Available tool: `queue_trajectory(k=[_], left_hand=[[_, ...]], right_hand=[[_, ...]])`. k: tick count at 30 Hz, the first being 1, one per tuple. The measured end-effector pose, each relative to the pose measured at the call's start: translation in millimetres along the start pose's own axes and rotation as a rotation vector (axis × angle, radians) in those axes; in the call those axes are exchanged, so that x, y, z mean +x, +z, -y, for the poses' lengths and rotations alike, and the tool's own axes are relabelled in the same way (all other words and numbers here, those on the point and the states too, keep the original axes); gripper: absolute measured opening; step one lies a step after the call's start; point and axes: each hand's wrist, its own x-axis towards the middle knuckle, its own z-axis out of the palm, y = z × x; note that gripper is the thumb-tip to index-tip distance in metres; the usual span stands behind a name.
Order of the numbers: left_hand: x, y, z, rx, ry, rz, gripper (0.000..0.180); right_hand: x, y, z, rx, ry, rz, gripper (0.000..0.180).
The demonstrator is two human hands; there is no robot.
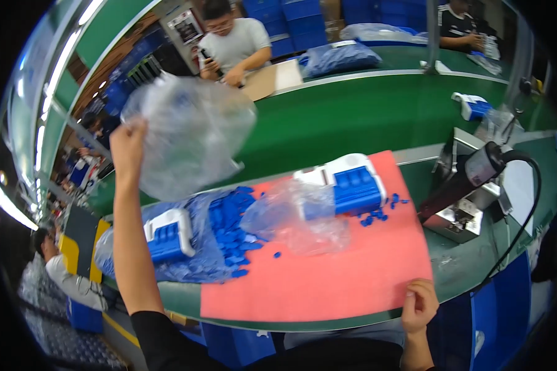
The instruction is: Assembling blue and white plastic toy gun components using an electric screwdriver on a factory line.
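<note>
Raised at the far left, my left hand [129, 143] is closed on a clear plastic bag [192, 133], which hangs spread out to its right, blurred by motion. My right hand [419, 303] rests by the near right corner of the pink mat [365, 272], its fingers loosely curled, with nothing seen in them. A blue and white plastic device [356, 188] lies on the mat's far part. Another crumpled clear bag [303, 222] partly covers its left side. Behind my left forearm, a second blue and white device [170, 238] sits on a blue-tinted plastic bag [195, 266].
Small blue plastic pieces [229, 222] spill from the tinted bag; several [374, 216] lie beside the first device. A corded dark tool [464, 176] and a metal fixture [458, 216] stand at right. Across the green conveyor [328, 111], a person [235, 46] works. Blue bins [501, 303] stand below.
</note>
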Motion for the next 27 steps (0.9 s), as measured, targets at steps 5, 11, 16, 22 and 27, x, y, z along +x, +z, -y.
queue_trajectory(k=[5,11,16,22,27], left_hand=[[54.2,66.3,-21.9,0.264,0.139,-0.330,0.022],[-33.2,197.2,-7.3,0.189,0.195,0.041,0.011],[-80.4,246.7,-10.6,0.095,0.196,0.264,0.011],[-85.2,221.0,-16.9,0.093,0.079,0.595,0.042],[-101.2,137.0,-87.8,-0.169,0.303,0.447,0.068]], right_hand=[[0.4,3.8,-1.9,-0.003,0.002,-0.053,0.009],[10.3,6.3,3.7,0.028,0.019,-0.070,0.010],[12.7,2.1,8.1,0.045,0.031,-0.075,0.010],[5.2,5.7,5.8,0.080,0.036,-0.089,0.010],[12.1,3.0,5.9,0.063,0.064,-0.031,0.013]])
